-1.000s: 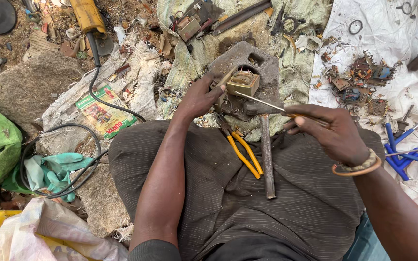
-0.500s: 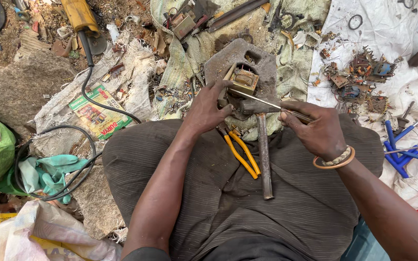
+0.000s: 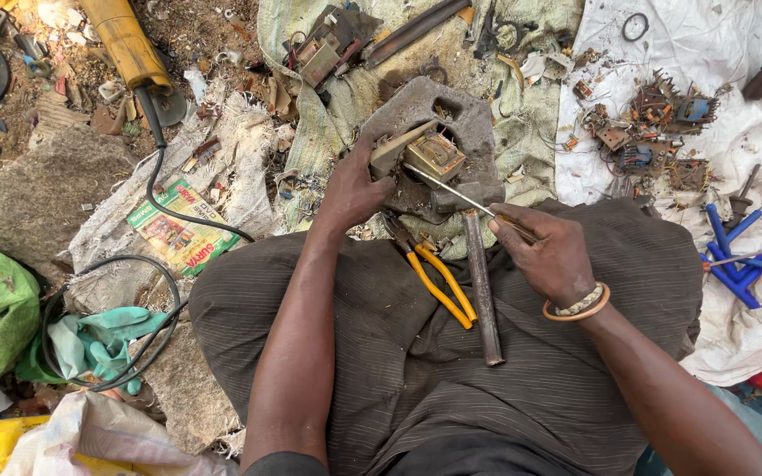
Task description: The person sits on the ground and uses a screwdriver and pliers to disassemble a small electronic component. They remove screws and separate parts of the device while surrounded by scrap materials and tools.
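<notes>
A small brass-coloured transformer block point(image 3: 435, 156) rests on a grey stone slab point(image 3: 465, 115) in front of my lap. My left hand point(image 3: 352, 189) presses against the block's left side and holds it steady. My right hand point(image 3: 550, 251), with bangles at the wrist, grips a thin metal screwdriver point(image 3: 456, 190) whose tip touches the block's lower edge. Orange-handled pliers point(image 3: 434, 279) and a rusty metal bar point(image 3: 481, 286) lie on the dark cloth over my lap, between my arms.
A yellow angle grinder point(image 3: 127, 44) with a black cable point(image 3: 160, 189) lies at the upper left. Scrap electronic parts point(image 3: 654, 123) sit on a white sheet to the right. Blue tools point(image 3: 738, 264) lie at the right edge. A flat stone point(image 3: 41, 189) and green cloth point(image 3: 90, 339) are on the left.
The view has tilted slightly, shifting the scene. My right hand has drawn back a little toward my lap with the screwdriver still on the block. My left hand stays on the block.
</notes>
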